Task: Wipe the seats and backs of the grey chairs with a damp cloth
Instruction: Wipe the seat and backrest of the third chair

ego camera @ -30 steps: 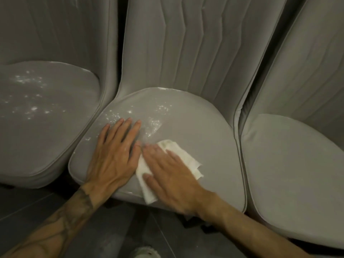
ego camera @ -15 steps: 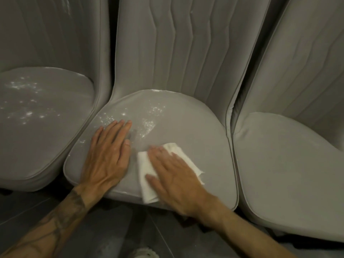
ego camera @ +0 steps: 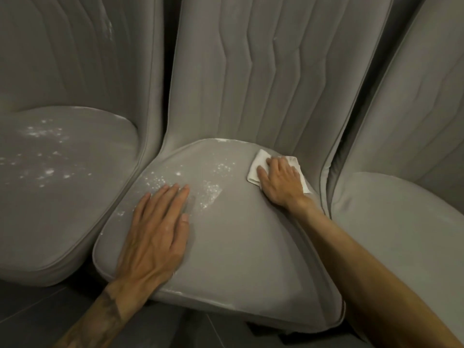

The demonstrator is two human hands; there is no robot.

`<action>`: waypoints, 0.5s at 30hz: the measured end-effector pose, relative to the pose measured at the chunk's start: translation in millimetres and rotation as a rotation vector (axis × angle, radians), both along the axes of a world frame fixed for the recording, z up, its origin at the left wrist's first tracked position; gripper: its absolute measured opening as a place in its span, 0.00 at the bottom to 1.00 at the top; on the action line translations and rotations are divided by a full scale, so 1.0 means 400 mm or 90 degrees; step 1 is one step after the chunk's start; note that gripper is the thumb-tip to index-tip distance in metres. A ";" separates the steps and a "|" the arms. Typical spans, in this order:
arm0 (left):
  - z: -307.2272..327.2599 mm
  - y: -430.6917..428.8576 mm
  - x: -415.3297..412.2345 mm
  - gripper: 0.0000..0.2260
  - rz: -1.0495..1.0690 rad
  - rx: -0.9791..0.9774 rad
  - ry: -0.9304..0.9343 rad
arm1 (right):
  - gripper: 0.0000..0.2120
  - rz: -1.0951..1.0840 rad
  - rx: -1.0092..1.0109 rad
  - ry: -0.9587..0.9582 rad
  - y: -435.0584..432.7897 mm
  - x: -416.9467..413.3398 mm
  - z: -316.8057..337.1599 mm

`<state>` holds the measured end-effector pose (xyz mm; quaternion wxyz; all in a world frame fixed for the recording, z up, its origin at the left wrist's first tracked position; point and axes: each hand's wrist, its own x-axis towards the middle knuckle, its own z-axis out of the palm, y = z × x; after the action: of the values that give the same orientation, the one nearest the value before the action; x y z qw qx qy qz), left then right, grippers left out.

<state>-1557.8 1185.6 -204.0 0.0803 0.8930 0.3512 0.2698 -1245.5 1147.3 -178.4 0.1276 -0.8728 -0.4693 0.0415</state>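
The right grip point(ego camera: 281, 182) lies flat on the cloth point(ego camera: 256, 167), fingers pressing it down rather than curling round it, at the far right corner of the middle seat point(ego camera: 238, 259). The white specks point(ego camera: 211, 194) lie to its left and a little nearer, strung across the seat towards the left grip point(ego camera: 155, 229), which rests flat and empty on the near left part, fingertips at their edge. I'd judge the next sweep should run leftward; the left grip is closer but has no cloth.

white cloth point(ego camera: 254, 169) on grey seat point(ego camera: 238, 247)
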 end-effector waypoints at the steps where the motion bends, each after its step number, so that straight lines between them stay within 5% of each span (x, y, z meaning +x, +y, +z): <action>1: 0.001 0.000 0.000 0.25 0.000 -0.001 -0.004 | 0.22 -0.008 0.004 -0.004 0.003 0.003 -0.003; 6: 0.004 0.000 0.001 0.25 -0.002 -0.004 -0.008 | 0.25 -0.059 -0.047 -0.005 0.145 -0.034 0.013; 11: -0.003 0.004 0.003 0.25 -0.007 0.013 -0.004 | 0.25 0.105 -0.032 -0.007 0.149 -0.044 0.000; 15: -0.006 0.006 0.003 0.25 -0.002 0.013 0.004 | 0.24 0.026 -0.056 -0.059 0.150 0.011 0.008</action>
<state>-1556.7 1187.9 -206.4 0.0704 0.8952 0.3472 0.2703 -1241.1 1207.2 -175.2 0.0662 -0.8689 -0.4900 0.0246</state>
